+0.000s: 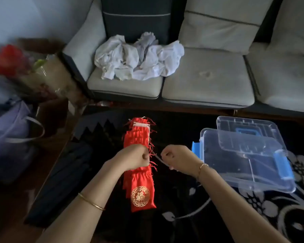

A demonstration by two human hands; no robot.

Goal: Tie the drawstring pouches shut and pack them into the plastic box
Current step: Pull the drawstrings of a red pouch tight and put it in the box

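Red satin pouches (139,183) in front of me, lying flat in an overlapping row, fringe strings (153,132) on the right, gold emblem (140,196) on the nearest. Clear plastic box (253,174) w/ blue latches (285,163) just right of them — lid (244,127) seems loose, askew on top.

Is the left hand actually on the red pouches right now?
Touching. The head view shows the left hand gripping the stack of red pouches across its middle, no gap between them.

A loose lid (235,123) overlaps the plastic box (253,187) at back; front opening free.
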